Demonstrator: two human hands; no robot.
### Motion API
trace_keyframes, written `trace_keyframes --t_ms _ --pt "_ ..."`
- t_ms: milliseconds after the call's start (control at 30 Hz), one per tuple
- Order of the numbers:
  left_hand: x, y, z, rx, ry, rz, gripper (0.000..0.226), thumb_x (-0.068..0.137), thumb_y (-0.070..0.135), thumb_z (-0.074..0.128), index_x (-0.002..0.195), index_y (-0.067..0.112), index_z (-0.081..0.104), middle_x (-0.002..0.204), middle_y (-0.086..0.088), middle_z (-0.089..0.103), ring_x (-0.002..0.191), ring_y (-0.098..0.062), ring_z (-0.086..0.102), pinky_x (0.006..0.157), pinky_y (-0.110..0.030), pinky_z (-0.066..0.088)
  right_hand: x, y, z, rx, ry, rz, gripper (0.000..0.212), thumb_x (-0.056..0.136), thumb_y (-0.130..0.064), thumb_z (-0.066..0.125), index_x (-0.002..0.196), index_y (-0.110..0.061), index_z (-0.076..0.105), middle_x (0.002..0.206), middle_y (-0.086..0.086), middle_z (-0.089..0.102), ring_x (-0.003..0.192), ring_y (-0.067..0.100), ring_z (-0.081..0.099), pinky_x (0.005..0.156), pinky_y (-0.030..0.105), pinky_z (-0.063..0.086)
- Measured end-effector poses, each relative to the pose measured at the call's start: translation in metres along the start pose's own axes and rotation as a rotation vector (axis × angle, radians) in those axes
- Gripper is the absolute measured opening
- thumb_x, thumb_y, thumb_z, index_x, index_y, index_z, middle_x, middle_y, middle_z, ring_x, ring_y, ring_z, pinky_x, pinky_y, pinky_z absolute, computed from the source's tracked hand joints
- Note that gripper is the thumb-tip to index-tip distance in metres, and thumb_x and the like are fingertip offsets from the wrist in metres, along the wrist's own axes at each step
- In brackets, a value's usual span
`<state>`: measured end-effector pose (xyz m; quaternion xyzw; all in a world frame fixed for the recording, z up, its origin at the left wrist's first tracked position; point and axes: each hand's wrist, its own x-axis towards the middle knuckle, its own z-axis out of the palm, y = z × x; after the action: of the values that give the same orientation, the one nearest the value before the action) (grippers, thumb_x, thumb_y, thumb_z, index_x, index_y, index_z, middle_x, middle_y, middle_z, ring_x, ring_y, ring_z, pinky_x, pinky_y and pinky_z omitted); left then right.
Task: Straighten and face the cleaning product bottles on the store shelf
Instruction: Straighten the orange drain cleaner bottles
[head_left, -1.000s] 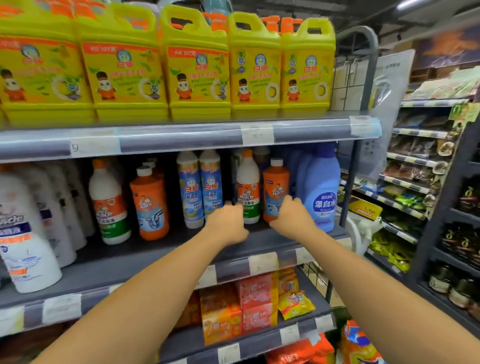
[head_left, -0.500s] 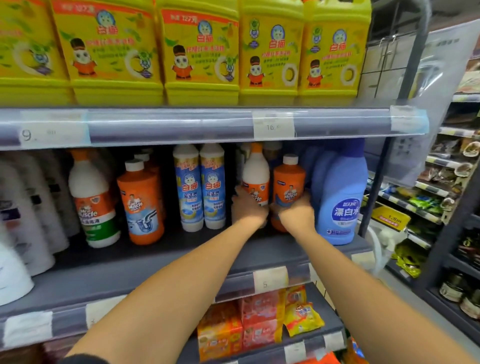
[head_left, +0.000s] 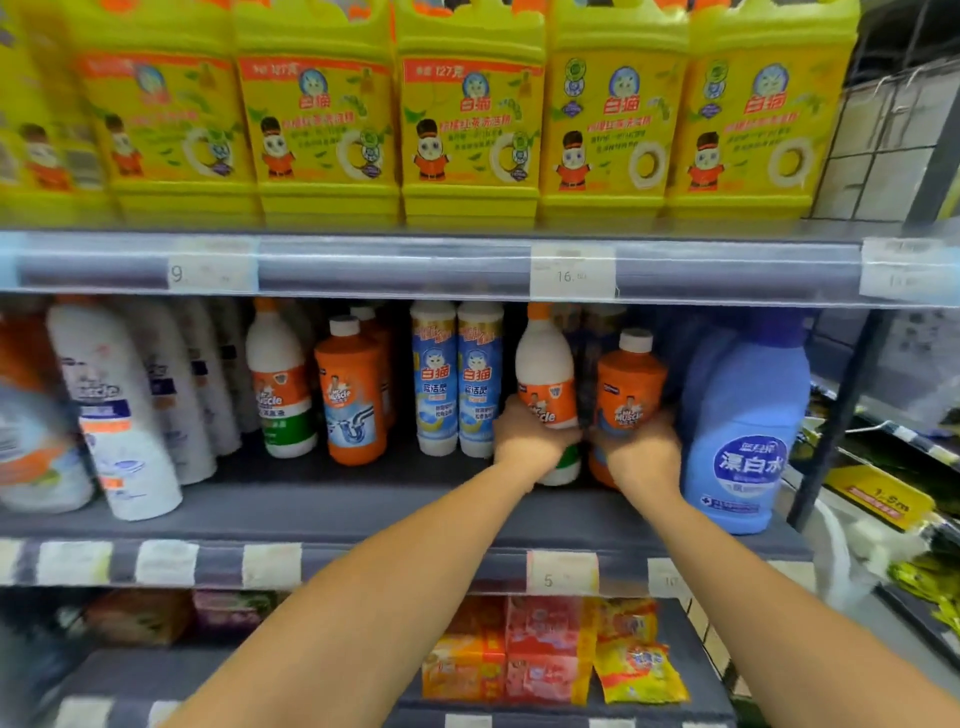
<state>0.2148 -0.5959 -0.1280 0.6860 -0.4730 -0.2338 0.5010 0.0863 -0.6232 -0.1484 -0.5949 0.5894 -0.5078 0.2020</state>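
Hands on 2 bottles, middle shelf, right of centre of the frame. Left hand (head_left: 532, 441) wraps the lower body of the white plastic bottle with orange cap and orange label (head_left: 546, 384), fingers curled closed around it below the label. Right hand (head_left: 641, 452) grips the lower half of the orange plastic bottle with white cap (head_left: 629, 387), fingers closed around its base; thumb position not visible. Both bottles stand upright, just beside each other, well back from the grey shelf edge (head_left: 363, 519). Large blue plastic bleach jug (head_left: 743, 431) sits just right of the orange bottle, near the right hand.

Handling judgement: rigid plastic, likely full of liquid, so moderately heavy for their size and bottom-weighted. Smooth glossy labels may slip. Tall narrow shape tips easily if pushed high, so a low grip on the body suits sliding forward and twisting labels to face out. Not fragile. Tight spacing risks knocking the jug.
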Motion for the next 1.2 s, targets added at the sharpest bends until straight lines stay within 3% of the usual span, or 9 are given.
trace_keyframes --t_ms 133,267,367,533,633,833,933,1067,1200 --pt "-0.013 -0.007 -0.028 -0.062 0.032 0.042 0.05 0.063 0.025 0.084 0.104 0.019 0.056 0.107 -0.006 0.067 0.101 -0.025 0.063 0.079 -0.028 0.048 -0.018 -0.01 -0.003 0.049 0.07 -0.068 0.055 0.066 -0.029 0.082 0.101 0.0 0.051 0.094 0.018 0.065 0.082 0.034 0.062 0.066 0.026 0.037" --pt "-0.021 -0.014 -0.068 -0.072 0.068 0.043 0.057 0.059 0.024 0.086 0.11 0.015 0.061 0.103 -0.003 0.069 0.096 -0.021 0.065 0.083 -0.034 0.054 -0.046 -0.028 -0.003 0.184 -0.021 -0.09 0.056 0.058 -0.033 0.086 0.096 -0.021 0.046 0.082 -0.006 0.057 0.066 0.013 0.054 0.062 0.023 0.04" --pt "-0.026 -0.026 -0.104 -0.08 0.074 0.013 0.058 0.055 0.025 0.087 0.108 0.018 0.063 0.099 -0.001 0.069 0.089 -0.018 0.065 0.08 -0.032 0.054 -0.066 -0.049 0.005 0.255 -0.101 -0.083 0.054 0.059 -0.036 0.086 0.097 -0.024 0.05 0.079 -0.017 0.055 0.068 -0.002 0.053 0.054 0.016 0.039" --pt "-0.031 -0.06 -0.174 -0.084 0.138 -0.07 0.054 0.055 0.021 0.09 0.1 0.017 0.061 0.096 -0.003 0.067 0.089 -0.02 0.064 0.081 -0.037 0.054 -0.102 -0.085 0.043 0.295 -0.216 -0.071 0.055 0.06 -0.036 0.087 0.1 -0.016 0.055 0.091 -0.003 0.061 0.079 0.015 0.06 0.061 0.021 0.043" --pt "-0.03 -0.078 -0.218 -0.098 0.215 -0.077 0.05 0.054 0.021 0.091 0.093 0.025 0.059 0.092 0.001 0.065 0.083 -0.016 0.063 0.077 -0.034 0.051 -0.121 -0.105 0.07 0.32 -0.258 -0.086 0.056 0.059 -0.035 0.087 0.102 -0.017 0.055 0.093 -0.004 0.061 0.082 0.014 0.06 0.066 0.022 0.045" --pt "-0.021 -0.101 -0.283 -0.08 0.275 -0.048 0.049 0.057 0.017 0.089 0.095 0.024 0.06 0.091 0.0 0.066 0.087 -0.021 0.063 0.075 -0.035 0.05 -0.147 -0.135 0.117 0.34 -0.292 -0.107 0.054 0.058 -0.034 0.087 0.1 -0.02 0.056 0.092 -0.005 0.063 0.076 0.005 0.06 0.06 0.012 0.043" --pt "-0.015 -0.112 -0.299 -0.063 0.281 -0.055 0.053 0.056 0.017 0.09 0.1 0.021 0.061 0.096 -0.004 0.067 0.089 -0.022 0.064 0.08 -0.037 0.053 -0.154 -0.146 0.135 0.328 -0.316 -0.092 0.06 0.057 -0.036 0.087 0.106 -0.016 0.057 0.097 -0.002 0.065 0.084 0.012 0.063 0.067 0.02 0.048" --pt "-0.01 -0.123 -0.308 -0.054 0.262 -0.053 0.052 0.054 0.019 0.091 0.095 0.022 0.06 0.097 -0.007 0.069 0.088 -0.022 0.065 0.079 -0.037 0.053 -0.161 -0.155 0.15 0.316 -0.298 -0.114 0.057 0.058 -0.035 0.087 0.101 -0.024 0.052 0.095 -0.005 0.062 0.08 0.009 0.06 0.065 0.018 0.047" --pt "-0.005 -0.133 -0.309 -0.056 0.261 -0.061 0.065 0.051 0.024 0.092 0.108 0.01 0.064 0.101 -0.01 0.071 0.088 -0.023 0.066 0.079 -0.038 0.055 -0.164 -0.158 0.162 0.297 -0.276 -0.115 0.057 0.059 -0.033 0.087 0.104 -0.016 0.056 0.1 0.002 0.066 0.085 0.014 0.064 0.07 0.025 0.051"
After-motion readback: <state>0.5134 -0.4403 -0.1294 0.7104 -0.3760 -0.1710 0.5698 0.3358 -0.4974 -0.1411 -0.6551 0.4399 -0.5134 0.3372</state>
